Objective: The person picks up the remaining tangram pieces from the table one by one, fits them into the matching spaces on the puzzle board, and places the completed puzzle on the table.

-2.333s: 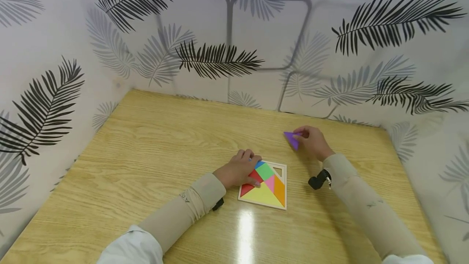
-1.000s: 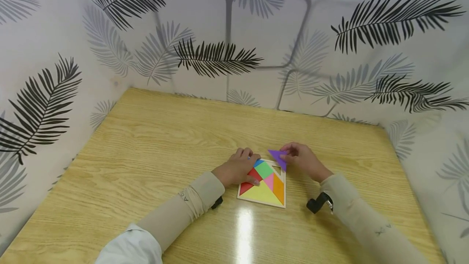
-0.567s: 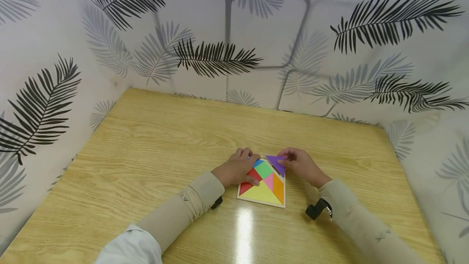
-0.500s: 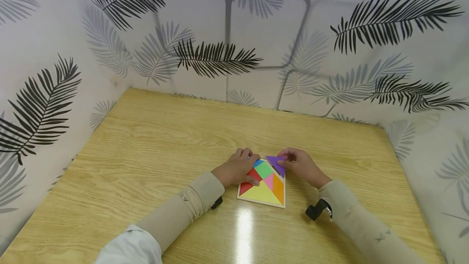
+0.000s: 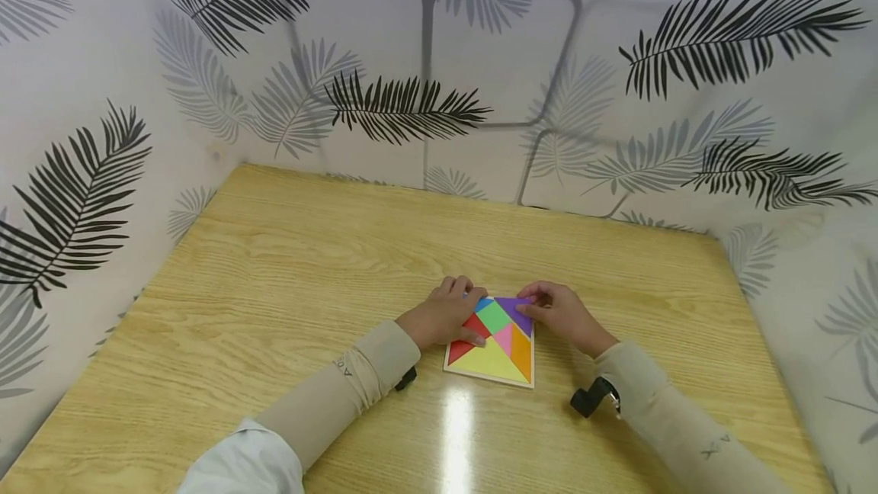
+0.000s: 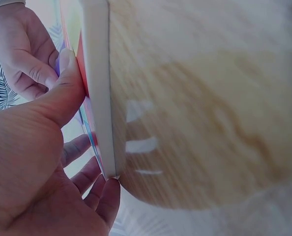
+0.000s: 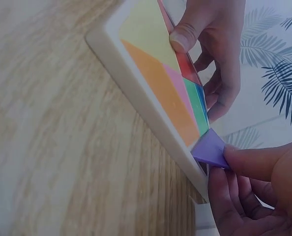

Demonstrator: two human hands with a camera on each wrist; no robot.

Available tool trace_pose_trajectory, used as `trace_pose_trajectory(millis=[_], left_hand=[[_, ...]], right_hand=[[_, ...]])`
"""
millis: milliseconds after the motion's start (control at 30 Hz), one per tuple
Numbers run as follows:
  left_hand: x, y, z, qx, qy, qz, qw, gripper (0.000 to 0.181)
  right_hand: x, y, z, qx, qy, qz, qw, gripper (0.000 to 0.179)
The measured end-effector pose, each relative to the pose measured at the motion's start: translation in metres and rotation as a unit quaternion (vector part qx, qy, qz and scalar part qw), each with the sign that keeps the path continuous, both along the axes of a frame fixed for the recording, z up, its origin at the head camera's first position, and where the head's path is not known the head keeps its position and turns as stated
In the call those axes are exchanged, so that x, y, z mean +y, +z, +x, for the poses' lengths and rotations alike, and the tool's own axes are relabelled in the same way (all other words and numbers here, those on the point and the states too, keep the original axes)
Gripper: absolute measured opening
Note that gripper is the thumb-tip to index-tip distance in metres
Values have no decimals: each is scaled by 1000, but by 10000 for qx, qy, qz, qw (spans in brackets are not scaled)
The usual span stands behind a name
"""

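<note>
A square tangram tray [image 5: 487, 379] with a pale wooden rim lies on the table, filled with coloured pieces. My left hand [image 5: 442, 319] holds its left side, thumb on the red piece [image 5: 478, 324] and fingertips at the far edge. My right hand [image 5: 565, 319] pinches a purple triangle [image 7: 211, 149] between thumb and fingers at the far right corner. In the right wrist view this triangle is tilted, one edge over the tray's corner recess. Beside it are the green square [image 5: 493, 318], the orange piece [image 7: 160, 93] and a pink piece [image 5: 504, 339]. The left hand partly hides a blue piece [image 5: 485, 304].
The wood-grain table [image 5: 309, 265] extends around the tray. Behind and beside it stand pale walls [image 5: 480, 59] with a leaf pattern. A black wrist device [image 5: 591, 396] hangs below the right cuff. Light glares on the table in front of the tray.
The right hand has carried the purple triangle from beyond the tray toward me and left, then lowered it over the corner recess. The left hand has kept its hold on the tray.
</note>
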State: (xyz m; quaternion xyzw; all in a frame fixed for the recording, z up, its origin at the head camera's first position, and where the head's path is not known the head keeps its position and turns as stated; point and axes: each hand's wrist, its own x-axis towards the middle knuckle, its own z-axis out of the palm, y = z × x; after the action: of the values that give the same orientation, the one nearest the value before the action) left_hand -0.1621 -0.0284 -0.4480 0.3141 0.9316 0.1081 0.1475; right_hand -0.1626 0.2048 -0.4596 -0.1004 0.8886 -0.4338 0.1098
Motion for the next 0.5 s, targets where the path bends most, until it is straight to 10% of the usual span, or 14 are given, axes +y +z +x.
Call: trace_pose_trajectory(millis=[500], left_hand=[[1,-2,-1,51,17,-69,10000,78]], right_hand=[[2,-3,6,278,-24,198,9994,17]])
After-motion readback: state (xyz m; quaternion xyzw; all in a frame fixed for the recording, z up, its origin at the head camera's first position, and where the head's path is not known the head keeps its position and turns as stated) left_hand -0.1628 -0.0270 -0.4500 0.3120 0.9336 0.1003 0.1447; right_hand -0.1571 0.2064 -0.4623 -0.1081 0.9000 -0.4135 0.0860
